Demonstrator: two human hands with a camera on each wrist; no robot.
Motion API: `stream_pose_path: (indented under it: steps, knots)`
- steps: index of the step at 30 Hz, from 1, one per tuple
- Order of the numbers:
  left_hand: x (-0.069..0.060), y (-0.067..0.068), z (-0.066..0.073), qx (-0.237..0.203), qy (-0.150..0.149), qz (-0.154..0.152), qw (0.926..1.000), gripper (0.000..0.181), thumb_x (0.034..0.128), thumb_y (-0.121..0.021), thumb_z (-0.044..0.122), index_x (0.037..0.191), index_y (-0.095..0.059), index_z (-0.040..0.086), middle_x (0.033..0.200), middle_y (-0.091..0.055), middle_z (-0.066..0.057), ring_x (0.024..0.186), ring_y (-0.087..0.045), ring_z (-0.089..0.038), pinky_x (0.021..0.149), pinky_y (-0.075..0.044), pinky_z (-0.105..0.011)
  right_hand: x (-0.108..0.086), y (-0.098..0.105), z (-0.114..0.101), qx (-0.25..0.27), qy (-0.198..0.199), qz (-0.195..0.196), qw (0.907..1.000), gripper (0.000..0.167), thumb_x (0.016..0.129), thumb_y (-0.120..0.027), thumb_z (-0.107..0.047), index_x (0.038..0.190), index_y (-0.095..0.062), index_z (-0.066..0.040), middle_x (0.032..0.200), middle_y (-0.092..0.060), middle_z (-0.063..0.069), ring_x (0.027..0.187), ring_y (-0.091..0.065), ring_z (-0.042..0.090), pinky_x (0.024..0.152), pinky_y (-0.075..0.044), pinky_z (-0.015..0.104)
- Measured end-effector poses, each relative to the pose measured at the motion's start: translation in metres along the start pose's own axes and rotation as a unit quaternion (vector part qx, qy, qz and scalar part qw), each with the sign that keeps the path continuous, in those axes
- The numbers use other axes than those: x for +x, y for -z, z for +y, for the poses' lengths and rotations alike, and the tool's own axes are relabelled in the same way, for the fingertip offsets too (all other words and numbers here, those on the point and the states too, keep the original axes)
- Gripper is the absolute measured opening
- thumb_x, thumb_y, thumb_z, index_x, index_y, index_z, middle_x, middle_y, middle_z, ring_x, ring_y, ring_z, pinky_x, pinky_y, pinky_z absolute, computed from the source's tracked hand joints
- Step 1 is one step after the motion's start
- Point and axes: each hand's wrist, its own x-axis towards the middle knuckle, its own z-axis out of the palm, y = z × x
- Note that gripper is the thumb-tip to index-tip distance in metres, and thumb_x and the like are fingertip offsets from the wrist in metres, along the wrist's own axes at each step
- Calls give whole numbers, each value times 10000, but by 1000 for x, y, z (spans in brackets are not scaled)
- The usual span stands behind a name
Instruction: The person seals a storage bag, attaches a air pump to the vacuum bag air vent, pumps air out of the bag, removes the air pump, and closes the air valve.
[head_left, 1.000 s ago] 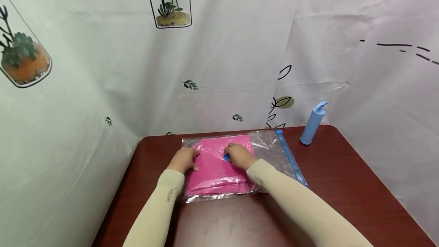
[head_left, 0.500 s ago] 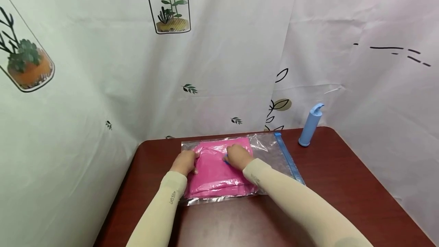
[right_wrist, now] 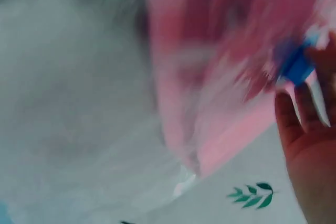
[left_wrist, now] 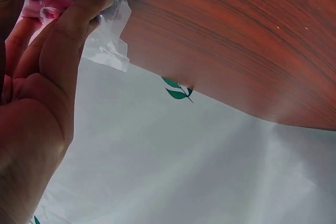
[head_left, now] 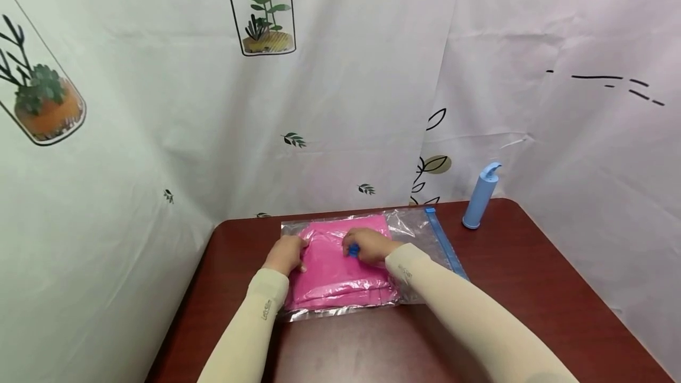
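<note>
A clear plastic storage bag (head_left: 415, 232) lies flat on the table with folded pink cloth (head_left: 335, 273) inside and a blue zip strip (head_left: 444, 241) along its right side. My left hand (head_left: 285, 253) grips the bag's left side; in the left wrist view its fingers (left_wrist: 63, 40) bend over the plastic near a corner. Over the middle of the pink cloth, my right hand (head_left: 369, 245) pinches a small blue valve piece (head_left: 353, 250) on the bag. The right wrist view is blurred, but the blue piece (right_wrist: 299, 66) shows at the fingertips.
A blue hand pump (head_left: 480, 197) stands upright at the table's back right, apart from the bag. The dark red-brown table (head_left: 340, 341) backs onto a white printed cloth wall (head_left: 346, 105). Cloth also hangs at the left and right.
My right hand has shifted slightly left and turned at the valve, so more of the blue piece shows. The left hand keeps its place on the bag. The head view has tilted up a little.
</note>
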Motion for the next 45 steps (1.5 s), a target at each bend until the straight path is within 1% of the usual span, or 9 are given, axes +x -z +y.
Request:
stream_pose_path:
  steps: [4,7,10,15,23,31,35,39,45]
  knots:
    - [0,-4,-2,-17,-25,24,10000,748,695,-1096,183,1393,-828,156,1166,-827,-97,905,-671,-230,780,-604,-354,3,-1,4,-228,-544,421,9974,238,972,-784,-108,1203,-816,-61,1284,-796,128,1178,-775,320,1092,-630,519]
    - [3,-4,-4,114,-74,126,9998,744,685,-1101,200,1379,-835,157,1162,-833,-90,906,-671,-218,794,-599,-345,19,-25,33,-522,-1068,777,9899,223,993,-802,-315,974,-784,-93,957,-778,57,820,-727,229,784,-644,454]
    - [7,-7,-7,248,-136,194,9994,767,663,-1113,228,1375,-838,153,1159,-834,-88,899,-669,-214,791,-601,-346,36,-57,67,-972,-1254,835,9838,366,980,-813,-438,757,-666,-188,729,-669,-35,656,-601,149,684,-601,414]
    - [12,-12,-12,287,-109,198,9993,791,643,-1120,234,1379,-837,167,1110,-820,-65,876,-661,-198,770,-593,-330,45,-70,75,-1266,-1132,676,9831,360,969,-863,-392,738,-677,-188,709,-692,-31,682,-641,169,829,-652,436]
    - [3,-7,-7,79,-161,212,9996,728,659,-1105,199,1341,-851,179,925,-755,-43,827,-625,-207,748,-575,-353,40,-66,69,-1394,-449,604,9874,162,907,-877,-174,805,-751,-185,815,-736,-29,736,-626,141,775,-620,354]
    - [7,-8,-7,221,-146,190,9995,665,666,-1106,180,1286,-865,153,1010,-801,-64,834,-647,-212,743,-585,-332,9,0,-8,-1030,-257,118,9943,208,861,-796,90,1023,-860,-23,1002,-810,138,920,-764,285,894,-667,422]
    - [1,0,3,80,-11,116,9999,715,700,-1090,165,1368,-837,142,1073,-802,-123,858,-653,-249,739,-593,-346,17,-11,13,-980,-774,200,9920,353,925,-834,-198,1236,-800,-34,1132,-794,150,971,-751,266,882,-667,502]
    - [-19,21,28,-41,195,48,9998,736,749,-1054,101,1438,-794,106,1051,-778,-157,857,-649,-281,741,-601,-369,31,-37,42,-1134,-1412,434,9825,398,995,-799,-491,1027,-761,-97,948,-772,86,794,-728,239,749,-661,489]
    - [-37,36,45,12,175,111,9998,735,746,-1049,80,1434,-792,94,1002,-756,-142,843,-632,-267,754,-592,-372,43,-69,66,-1321,-1168,791,9811,285,940,-792,-300,728,-658,-164,739,-728,44,652,-668,248,662,-630,459]
